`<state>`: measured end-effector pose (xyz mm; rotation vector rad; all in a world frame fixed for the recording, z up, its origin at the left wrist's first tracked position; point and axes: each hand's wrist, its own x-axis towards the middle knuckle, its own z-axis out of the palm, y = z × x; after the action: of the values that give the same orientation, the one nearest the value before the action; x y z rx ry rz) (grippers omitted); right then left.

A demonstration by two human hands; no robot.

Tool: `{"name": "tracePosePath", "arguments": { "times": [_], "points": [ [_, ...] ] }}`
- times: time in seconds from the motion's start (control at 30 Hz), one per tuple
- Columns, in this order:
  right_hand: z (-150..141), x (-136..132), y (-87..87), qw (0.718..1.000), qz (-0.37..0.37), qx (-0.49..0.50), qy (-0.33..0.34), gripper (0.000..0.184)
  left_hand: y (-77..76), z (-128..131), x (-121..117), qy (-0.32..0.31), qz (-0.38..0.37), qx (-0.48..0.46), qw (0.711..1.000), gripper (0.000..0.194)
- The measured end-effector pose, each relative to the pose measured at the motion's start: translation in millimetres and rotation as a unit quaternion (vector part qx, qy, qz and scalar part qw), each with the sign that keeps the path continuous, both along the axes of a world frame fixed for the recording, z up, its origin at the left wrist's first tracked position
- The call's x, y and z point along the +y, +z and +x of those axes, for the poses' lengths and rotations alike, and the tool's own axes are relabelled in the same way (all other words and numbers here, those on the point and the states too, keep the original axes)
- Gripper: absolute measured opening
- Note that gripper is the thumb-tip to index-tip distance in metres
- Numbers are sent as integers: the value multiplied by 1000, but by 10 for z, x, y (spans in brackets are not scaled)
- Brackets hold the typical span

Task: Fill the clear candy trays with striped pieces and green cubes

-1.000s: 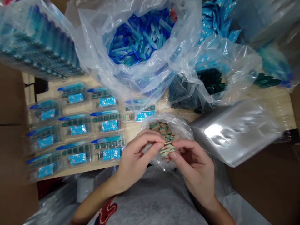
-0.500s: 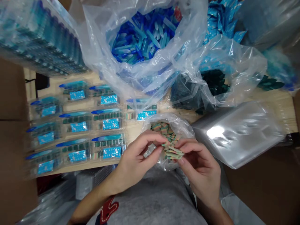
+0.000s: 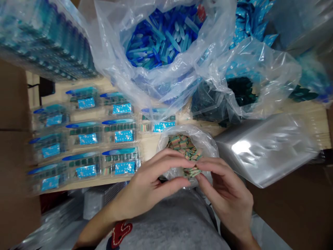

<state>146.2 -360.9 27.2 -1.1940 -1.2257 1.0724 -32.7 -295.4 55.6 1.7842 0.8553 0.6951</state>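
A little stack of striped squares (image 3: 191,171) sits between the person's hands, over the near part of a small clear bag (image 3: 208,139) holding more such squares. The right hand (image 3: 226,192) has a grip on the stack, thumb and forefinger pinched at its right edge. The left hand (image 3: 153,180) curls in at the other edge, thumb and forefinger apart; I can't tell if they press on it. Left of the small bag, clear packs (image 3: 124,136) lie in rows on the worktop (image 3: 145,149); right of it, plastic sheets (image 3: 267,152). Beyond it stands a big bag (image 3: 109,38) of blue sticks (image 3: 161,38).
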Motion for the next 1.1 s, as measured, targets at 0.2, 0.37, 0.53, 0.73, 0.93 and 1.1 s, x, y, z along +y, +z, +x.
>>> {"name": "tracePosePath", "arguments": {
  "times": [0.2,0.37,0.53,0.73,0.93,1.1],
  "points": [
    [-18,17,-5,1000,-17,13,-20,42,-138,6,-61,21,11,-75,997,32],
    [-8,73,15,999,-14,-36,13,28,-185,-6,-57,26,-2,-109,994,28],
    [-37,141,27,996,13,-83,19,16,-226,-56,-74,33,24,-62,997,26],
    [-80,157,-74,984,47,-170,19,12,-207,-150,-35,67,63,-3,996,17],
    [-210,295,-164,974,72,-204,73,11,-127,-321,-63,64,65,56,994,14],
    [-242,245,-196,977,29,-195,79,22,-282,-826,-17,239,-24,110,964,9]
  ]
}}
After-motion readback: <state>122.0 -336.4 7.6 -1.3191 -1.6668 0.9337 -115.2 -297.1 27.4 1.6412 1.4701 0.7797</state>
